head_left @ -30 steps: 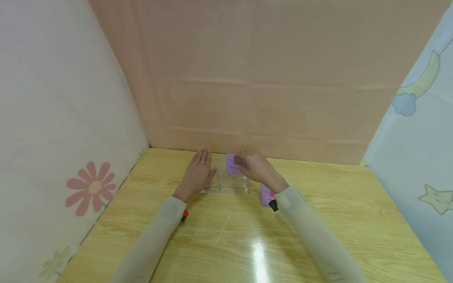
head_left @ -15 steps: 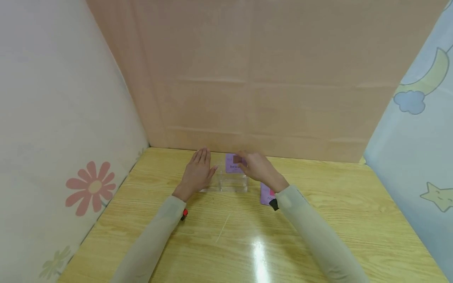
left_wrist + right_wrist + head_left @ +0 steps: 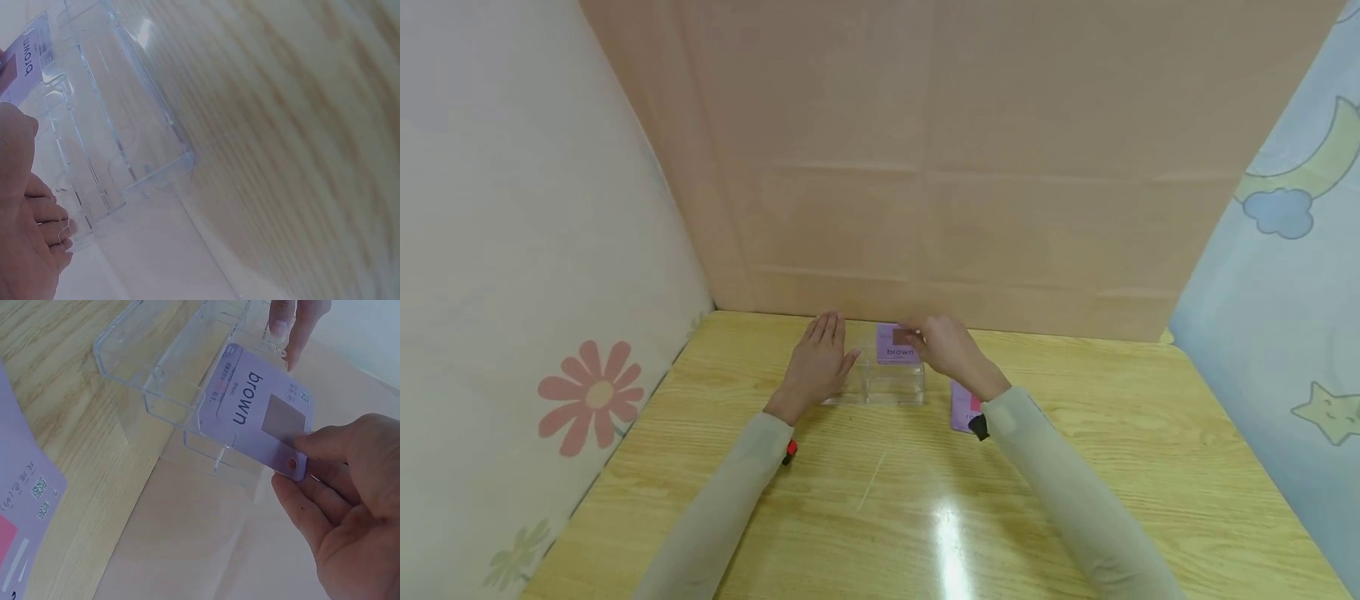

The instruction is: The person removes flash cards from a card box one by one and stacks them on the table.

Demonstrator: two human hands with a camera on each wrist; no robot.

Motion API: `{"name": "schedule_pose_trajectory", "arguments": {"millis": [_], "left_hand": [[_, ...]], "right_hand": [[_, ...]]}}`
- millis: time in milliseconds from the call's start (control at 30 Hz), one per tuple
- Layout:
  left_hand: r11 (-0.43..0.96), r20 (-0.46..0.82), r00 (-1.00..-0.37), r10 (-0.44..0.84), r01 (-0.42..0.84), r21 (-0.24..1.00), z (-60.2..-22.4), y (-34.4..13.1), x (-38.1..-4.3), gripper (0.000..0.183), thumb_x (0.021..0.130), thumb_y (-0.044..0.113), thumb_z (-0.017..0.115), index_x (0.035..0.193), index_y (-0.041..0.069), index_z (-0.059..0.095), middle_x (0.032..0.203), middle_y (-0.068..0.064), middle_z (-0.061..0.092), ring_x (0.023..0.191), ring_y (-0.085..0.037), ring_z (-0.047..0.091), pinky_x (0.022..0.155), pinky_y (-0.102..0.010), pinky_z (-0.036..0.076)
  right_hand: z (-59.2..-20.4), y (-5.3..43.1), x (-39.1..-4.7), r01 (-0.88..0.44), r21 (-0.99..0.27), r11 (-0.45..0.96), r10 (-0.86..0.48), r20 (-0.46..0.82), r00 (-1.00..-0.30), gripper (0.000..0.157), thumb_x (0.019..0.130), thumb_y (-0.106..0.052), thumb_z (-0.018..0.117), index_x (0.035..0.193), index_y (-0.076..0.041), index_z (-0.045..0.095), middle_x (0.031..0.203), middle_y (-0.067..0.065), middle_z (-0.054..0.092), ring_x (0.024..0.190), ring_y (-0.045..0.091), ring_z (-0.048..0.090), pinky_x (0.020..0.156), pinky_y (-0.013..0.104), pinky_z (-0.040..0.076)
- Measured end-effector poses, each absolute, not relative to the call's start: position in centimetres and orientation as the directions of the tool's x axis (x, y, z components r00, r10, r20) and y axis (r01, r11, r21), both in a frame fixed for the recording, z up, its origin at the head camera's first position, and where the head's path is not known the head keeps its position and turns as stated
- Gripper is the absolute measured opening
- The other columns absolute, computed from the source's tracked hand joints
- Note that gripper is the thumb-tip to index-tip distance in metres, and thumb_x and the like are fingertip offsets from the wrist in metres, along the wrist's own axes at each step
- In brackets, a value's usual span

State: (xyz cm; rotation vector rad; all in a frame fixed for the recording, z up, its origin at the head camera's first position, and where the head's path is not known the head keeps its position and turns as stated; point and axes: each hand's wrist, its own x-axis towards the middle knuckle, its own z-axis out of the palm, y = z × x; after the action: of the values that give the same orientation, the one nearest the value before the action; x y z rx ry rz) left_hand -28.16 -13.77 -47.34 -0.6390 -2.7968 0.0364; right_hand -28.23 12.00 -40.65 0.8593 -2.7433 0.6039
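My right hand (image 3: 951, 350) pinches a purple flash card (image 3: 250, 409) at its punched corner, thumb on the printed face. The card reads "brown" and bears a brown square. Its lower part sits in the upper tier of a clear stepped acrylic stand (image 3: 895, 387), the card leaning back. At the stand's left end lies my left hand (image 3: 816, 367), fingers extended and together, thumb spread toward the card. The left wrist view shows those fingertips (image 3: 53, 231) at the stand's clear edge.
More purple flash cards (image 3: 961, 404), the top one with a pink square, lie on the wooden table (image 3: 820, 517) below my right wrist. A brown paper backdrop (image 3: 925, 208) rises right behind the stand. Patterned cloth walls (image 3: 497, 250) close off both sides.
My right fingers have shifted slightly to the right across the card, so the whole word "brown" now shows. The left hand keeps its place; the head view has moved slightly.
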Motion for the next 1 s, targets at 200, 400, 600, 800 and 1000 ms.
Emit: {"name": "schedule_pose_trajectory", "arguments": {"millis": [200, 400, 600, 800, 1000], "left_hand": [[0.903, 0.249, -0.869, 0.427, 0.424, -0.069, -47.2, -13.8, -28.1, 0.074, 0.114, 0.047, 0.035, 0.161, -0.01, 0.027, 0.169, -0.028, 0.032, 0.161, -0.039, 0.03, 0.133, -0.049, 0.026], [0.904, 0.227, -0.876, 0.426, 0.422, -0.069, -47.3, -13.8, -28.0, 0.076, 0.114, 0.048, 0.032, 0.163, -0.01, 0.021, 0.17, -0.028, 0.03, 0.162, -0.038, 0.028, 0.134, -0.049, 0.024], [0.904, 0.223, -0.877, 0.427, 0.423, -0.065, -47.3, -13.8, -28.0, 0.075, 0.114, 0.047, 0.032, 0.163, -0.009, 0.022, 0.17, -0.028, 0.03, 0.161, -0.039, 0.028, 0.134, -0.049, 0.024], [0.905, 0.214, -0.88, 0.425, 0.42, -0.071, -47.1, -13.8, -27.9, 0.075, 0.115, 0.046, 0.032, 0.163, -0.01, 0.021, 0.17, -0.028, 0.03, 0.161, -0.039, 0.028, 0.134, -0.049, 0.023], [0.906, 0.219, -0.88, 0.421, 0.418, -0.062, -47.0, -13.7, -27.9, 0.074, 0.114, 0.046, 0.033, 0.162, -0.01, 0.023, 0.17, -0.028, 0.03, 0.161, -0.038, 0.028, 0.134, -0.048, 0.023]], "right_hand": [[-40.2, 12.0, -28.5, -0.557, -0.335, 0.76, -0.48, 0.288, -0.829, 0.024, 0.096, -0.006, 0.074, 0.119, -0.006, 0.08, 0.115, 0.013, 0.081, 0.082, 0.019, 0.074, 0.076, 0.041, 0.063], [-40.2, 11.8, -28.5, -0.548, -0.332, 0.768, -0.475, 0.279, -0.835, 0.023, 0.096, -0.012, 0.076, 0.118, -0.006, 0.08, 0.114, 0.013, 0.081, 0.095, 0.026, 0.08, 0.083, 0.043, 0.065], [-40.4, 11.8, -28.8, -0.533, -0.34, 0.775, -0.455, 0.285, -0.844, 0.02, 0.096, -0.01, 0.076, 0.115, -0.006, 0.081, 0.112, 0.012, 0.081, 0.088, 0.022, 0.079, 0.079, 0.038, 0.066], [-40.2, 11.9, -29.1, -0.529, -0.38, 0.759, -0.458, 0.267, -0.848, 0.016, 0.096, -0.008, 0.075, 0.111, -0.006, 0.082, 0.109, 0.011, 0.082, 0.087, 0.02, 0.079, 0.077, 0.036, 0.066], [-39.4, 12.1, -29.2, -0.54, -0.383, 0.75, -0.489, 0.23, -0.842, 0.014, 0.097, -0.009, 0.075, 0.108, -0.006, 0.083, 0.106, 0.012, 0.083, 0.088, 0.022, 0.08, 0.077, 0.036, 0.066]]}}
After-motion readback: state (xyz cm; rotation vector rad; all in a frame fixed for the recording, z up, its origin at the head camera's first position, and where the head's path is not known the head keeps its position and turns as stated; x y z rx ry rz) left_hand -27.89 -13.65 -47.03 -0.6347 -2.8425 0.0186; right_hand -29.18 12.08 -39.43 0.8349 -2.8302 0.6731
